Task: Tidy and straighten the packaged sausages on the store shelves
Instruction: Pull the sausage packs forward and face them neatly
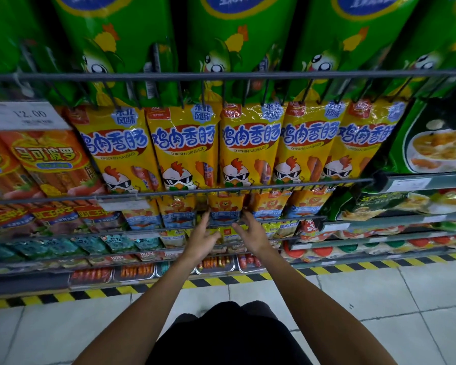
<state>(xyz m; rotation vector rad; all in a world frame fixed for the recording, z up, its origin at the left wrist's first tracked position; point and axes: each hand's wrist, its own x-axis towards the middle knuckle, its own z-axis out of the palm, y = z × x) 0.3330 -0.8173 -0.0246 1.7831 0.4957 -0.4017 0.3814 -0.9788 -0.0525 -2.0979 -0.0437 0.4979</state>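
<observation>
reaching up together, left hand and right hand flank one lion-print sausage pack hanging on the third wire rail down. left hand: fingers spread and mostly straight, tips at the pack's lower left edge; holds nothing. right hand: fingers loosely extended, tips at the pack's lower right edge; holds nothing. whether either hand actually touches the film cannot be told.

step in hand, judged: squaring this pack between the two palms. done well, it likely means light, even pressure from both sides so the pack hangs plumb on its hook, front face out, flush with its neighbours; soft film will probably crumple if pinched hard.

item, beside both hands: further lion-print packs in the same row, left and right, some overlapping.
item, directly above the hands: row of yellow chicken sausage packs, five across, hanging fairly even, slight lean outward at the ends.
item, above and left of the left hand: orange sausage packs under a price tag.
item, far above: tall green corn-figure packs.
item, right of the right hand: dark green packs on shelves.
item, below the hands: small mixed packets on lower rails, then metal trays of loose sausages.

surface and room: pale tiled floor, yellow-black hazard strip along the shelf foot; person's dark clothing beneath the forearms.
</observation>
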